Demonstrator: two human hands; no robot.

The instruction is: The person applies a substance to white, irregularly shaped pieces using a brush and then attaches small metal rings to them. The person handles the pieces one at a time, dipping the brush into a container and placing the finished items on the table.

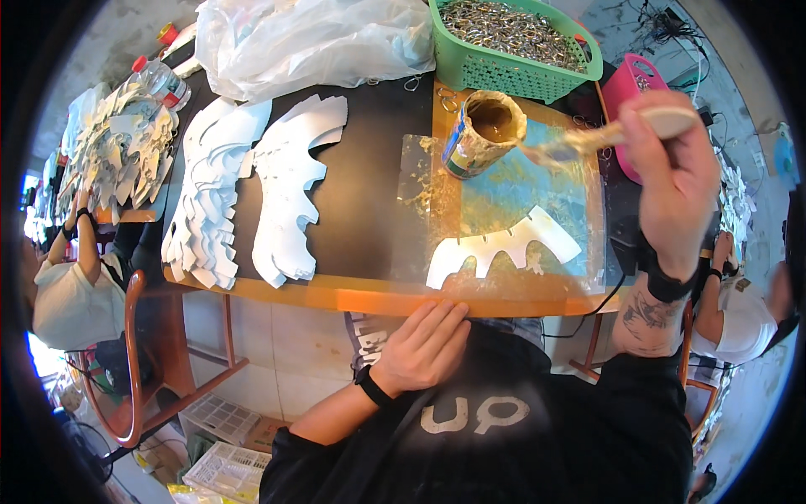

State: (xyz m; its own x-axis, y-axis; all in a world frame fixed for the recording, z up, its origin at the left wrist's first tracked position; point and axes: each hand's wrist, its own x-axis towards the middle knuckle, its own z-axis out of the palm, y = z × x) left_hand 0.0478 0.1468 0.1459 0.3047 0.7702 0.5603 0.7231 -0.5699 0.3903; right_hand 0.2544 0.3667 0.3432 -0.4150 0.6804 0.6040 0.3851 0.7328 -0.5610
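My right hand point(674, 181) is raised over the right side of the table, fingers closed round the wooden handle of a glue brush point(606, 137). Its bristles, coated in yellowish paste, hang just right of the mouth of a glue-crusted can point(477, 139) of amber glue. Below the can, a white scalloped cut-out piece point(550, 231) lies flat on a glue-smeared work sheet point(537, 181). My left hand point(424, 346) rests at the table's front edge, fingers stretched out, holding nothing. Two stacks of white scalloped pieces, a fanned one point(204, 193) and a narrower one point(285, 189), lie to the left.
A green basket point(525, 71) of small metal rings stands at the back, beside a pink basket point(642, 76). A clear plastic bag point(315, 46) covers the back left. A bottle point(164, 84) stands near another heap of pieces point(122, 147). Other people sit at both sides.
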